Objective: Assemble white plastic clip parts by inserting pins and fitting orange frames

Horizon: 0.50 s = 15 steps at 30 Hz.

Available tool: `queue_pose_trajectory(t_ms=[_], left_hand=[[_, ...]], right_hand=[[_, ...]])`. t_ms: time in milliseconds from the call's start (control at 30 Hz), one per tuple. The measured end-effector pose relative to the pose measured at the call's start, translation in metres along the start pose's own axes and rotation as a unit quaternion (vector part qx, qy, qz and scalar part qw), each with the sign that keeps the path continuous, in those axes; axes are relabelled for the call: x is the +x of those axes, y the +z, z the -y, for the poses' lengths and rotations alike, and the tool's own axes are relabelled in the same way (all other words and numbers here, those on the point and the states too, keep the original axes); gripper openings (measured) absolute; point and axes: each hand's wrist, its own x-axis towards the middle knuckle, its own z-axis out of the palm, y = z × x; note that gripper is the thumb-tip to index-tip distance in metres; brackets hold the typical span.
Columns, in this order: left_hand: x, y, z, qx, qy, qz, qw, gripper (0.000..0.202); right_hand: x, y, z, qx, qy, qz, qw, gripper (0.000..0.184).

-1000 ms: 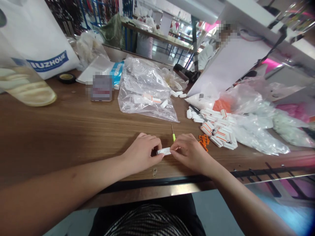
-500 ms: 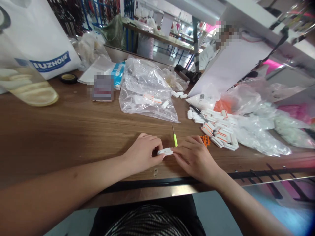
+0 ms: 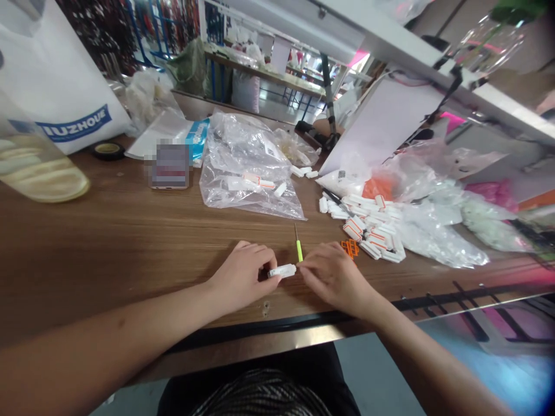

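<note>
My left hand pinches a small white plastic casing between thumb and fingers, just above the table near its front edge. Close to the casing's right end is my right hand, its thumb and fingers drawn together in a pinch; whatever they hold, if anything, is too small to make out. A screwdriver with a yellow-green handle lies just beyond the right fingertips, its shaft pointing away from me. Orange plastic frames lie partly hidden behind the right hand.
To the right is a pile of white casings, some with orange strips, beside clear plastic bags. A flat clear bag lies ahead. Farther left are a phone, a roll of black tape and a large white bag.
My right fingertips have come slightly away from the white casing's right end, which now shows more fully. The left hand still holds the casing. The whole view has shifted a little.
</note>
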Motion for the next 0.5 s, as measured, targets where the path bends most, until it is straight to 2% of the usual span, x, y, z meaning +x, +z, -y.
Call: queue_pose_trajectory(t_ms=[67, 167, 267, 333, 400, 500], left_hand=[[0.0, 0.0, 0.0, 0.0, 0.002, -0.001, 1.0, 0.013], [0.0, 0.001, -0.001, 0.0, -0.001, -0.006, 1.0, 0.013], [0.001, 0.001, -0.003, -0.002, -0.007, -0.008, 1.0, 0.015], [0.001, 0.0, -0.003, 0.001, -0.012, -0.01, 1.0, 0.016], [0.002, 0.0, -0.002, 0.003, -0.014, -0.008, 1.0, 0.017], [0.002, 0.001, -0.002, 0.004, -0.015, -0.006, 1.0, 0.016]], right_hand=[[0.002, -0.007, -0.018, -0.002, 0.04, -0.031, 0.999, 0.017], [0.012, -0.008, -0.04, -0.068, 0.037, 0.009, 0.997, 0.027], [0.029, 0.002, -0.05, -0.165, -0.03, 0.065, 0.984, 0.042], [0.041, 0.01, -0.049, -0.217, -0.094, 0.092, 0.967, 0.046], [0.05, 0.017, -0.046, -0.253, -0.158, 0.119, 0.947, 0.039], [0.056, 0.021, -0.039, -0.292, -0.219, 0.141, 0.92, 0.019]])
